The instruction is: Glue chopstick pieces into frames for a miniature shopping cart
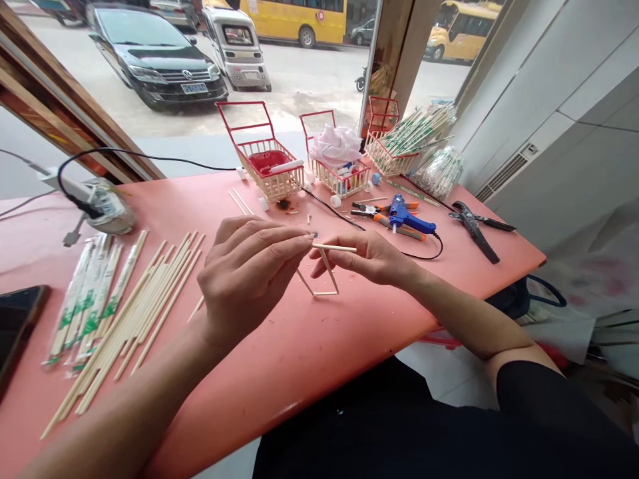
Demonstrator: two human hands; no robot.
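Above the middle of the pink table, a small frame of pale wooden sticks [326,293] is held between both hands. With fingers pressed together, my left hand [259,263] pinches the frame near its top left end. My right hand [377,258] grips it from the other side, thumb beside a short top stick [337,248]. Thinner sides of the frame hang down to a lower crosspiece. The left fingers hide part of the joint. Loose bare chopsticks [144,303] lie left of my left hand, near wrapped chopsticks [90,293].
Small stick-built carts [277,179] with red handles stand at the back, one holding wrapped chopsticks [414,136]. A blue glue gun [407,216], pliers [367,208] and black cutters [472,229] lie at right. A power strip [107,206] and phone [20,326] are at left.
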